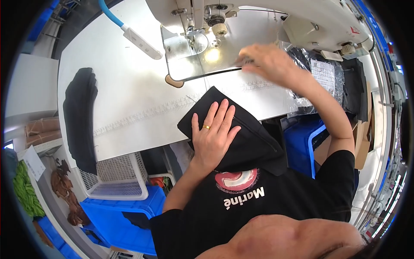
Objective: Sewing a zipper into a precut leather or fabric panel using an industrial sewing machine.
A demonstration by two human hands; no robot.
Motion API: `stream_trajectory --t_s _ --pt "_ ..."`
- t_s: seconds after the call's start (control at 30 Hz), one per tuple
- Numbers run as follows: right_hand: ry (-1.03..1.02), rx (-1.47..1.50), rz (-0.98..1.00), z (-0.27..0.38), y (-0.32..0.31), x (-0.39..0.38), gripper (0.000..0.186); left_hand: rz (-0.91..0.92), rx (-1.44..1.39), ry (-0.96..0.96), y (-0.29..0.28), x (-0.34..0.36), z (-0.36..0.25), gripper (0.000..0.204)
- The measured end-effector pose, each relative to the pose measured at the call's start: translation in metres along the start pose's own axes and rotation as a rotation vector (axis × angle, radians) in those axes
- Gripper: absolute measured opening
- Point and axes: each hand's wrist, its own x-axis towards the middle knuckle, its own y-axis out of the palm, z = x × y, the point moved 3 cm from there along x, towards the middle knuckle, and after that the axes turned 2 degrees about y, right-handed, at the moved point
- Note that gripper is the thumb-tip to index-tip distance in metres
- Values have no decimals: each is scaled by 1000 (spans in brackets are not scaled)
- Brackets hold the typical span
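On the near side, black cloth (254, 140) is covered by the flat left hand (214, 134), fingers apart. Farther right, the right hand's (269, 64) grip is blurred and cannot be told.

I have a white tabletop (116, 88) spread across the upper half of the frame, its near edge slanting through the middle, with a printed ruler scale (146, 114) running along it. At the left I make out a long black fabric stack (79, 116), its lower end jutting past the edge. Top centre, a shiny metal plate (228, 52) sits in the surface beneath the sewing machine (319, 28). Mid-frame, I see black cloth (256, 136) partly on the table, partly over its edge. To the right lies a clear plastic bag (338, 80), crinkled, with dark contents.
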Motion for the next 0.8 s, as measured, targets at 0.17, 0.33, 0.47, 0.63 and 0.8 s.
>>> stream_trajectory --t_s 0.17,0.33,0.47,0.63,0.8 --pt "-1 -23 16 33 28 18 26 -9 -20 -3 1 -3 1 52" --pt "-203 32 150 42 38 34 28 0 -7 6 -2 -1 0 49" --pt "267 -138 5 -20 23 39 30 17 0 24 -19 18 1 44" --pt "483 -552 -217 -135 14 43 32 401 -241 240 -23 63 35 38" --pt "242 -669 -381 -109 2 2 28 433 -406 -47 -64 67 94 26"
